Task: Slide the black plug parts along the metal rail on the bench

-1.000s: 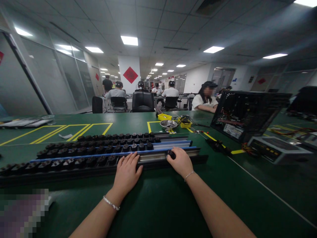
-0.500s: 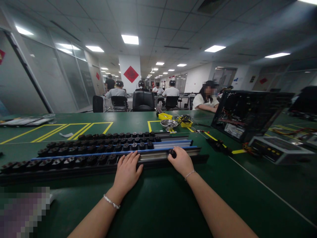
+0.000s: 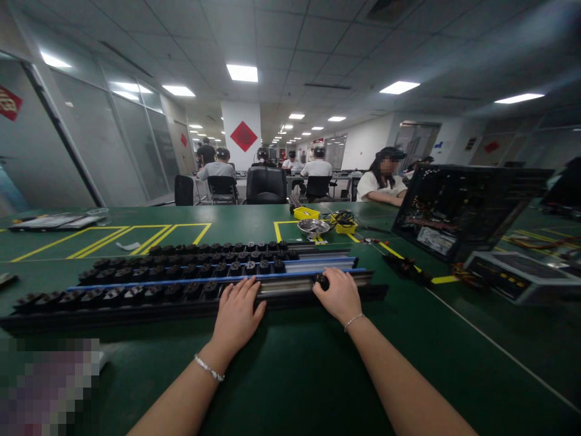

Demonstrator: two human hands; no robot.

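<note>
A green workbench (image 3: 290,381) fills the foreground of a ceiling-lit office. The slotted rail (image 3: 287,287) nearest the wearer has its long axis running roughly nine to three o'clock. The right hand (image 3: 340,295) pinches one black socket-like module (image 3: 322,281) at that rail, between two and three o'clock from the left hand (image 3: 239,312); the right is clearly the nearer. Whether the module is seated, I cannot tell. The left lies flat, fingers extended across the rail, holding nothing visible. Roughly ten seated modules (image 3: 154,293) stand toward nine o'clock. Beyond, toward one: one metal bowl (image 3: 314,233), two yellow trays (image 3: 303,215).
</note>
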